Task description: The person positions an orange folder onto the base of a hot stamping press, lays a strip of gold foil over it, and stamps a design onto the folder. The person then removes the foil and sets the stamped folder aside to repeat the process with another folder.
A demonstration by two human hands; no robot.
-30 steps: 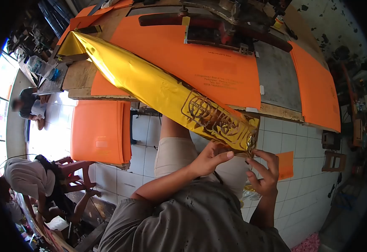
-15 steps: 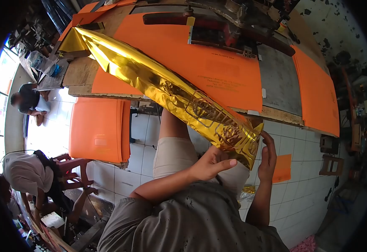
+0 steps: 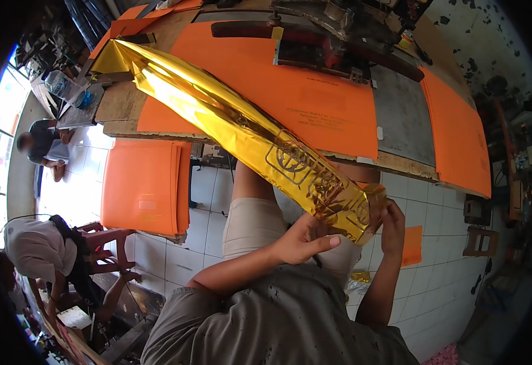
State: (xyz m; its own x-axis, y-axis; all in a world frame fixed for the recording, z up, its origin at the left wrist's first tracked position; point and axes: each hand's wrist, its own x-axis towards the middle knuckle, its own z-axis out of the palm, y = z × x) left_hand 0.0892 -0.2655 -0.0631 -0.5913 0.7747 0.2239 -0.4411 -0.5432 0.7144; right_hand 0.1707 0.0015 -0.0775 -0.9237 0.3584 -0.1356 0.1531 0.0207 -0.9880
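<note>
A long sheet of shiny gold foil stretches diagonally from the wooden table's far left down to my lap. Its near end is crumpled and carries dark used stamp marks, one a framed emblem. My left hand is at the foil's lower edge, thumb stretched out and fingers partly hidden behind the foil, holding it from below. At the near end, my right hand pinches the foil's edge between bent fingers. Under the foil, a printed orange sheet lies on the table.
A dark metal press stands at the table's back. More orange sheets lie at right, and an orange stack sits lower left. A plastic bottle is at far left. One person sits lower left; another sits beyond.
My right hand has moved up and closed its fingers on the foil's end. The foil's near end has shifted slightly right and looks flatter, showing the framed emblem more clearly.
</note>
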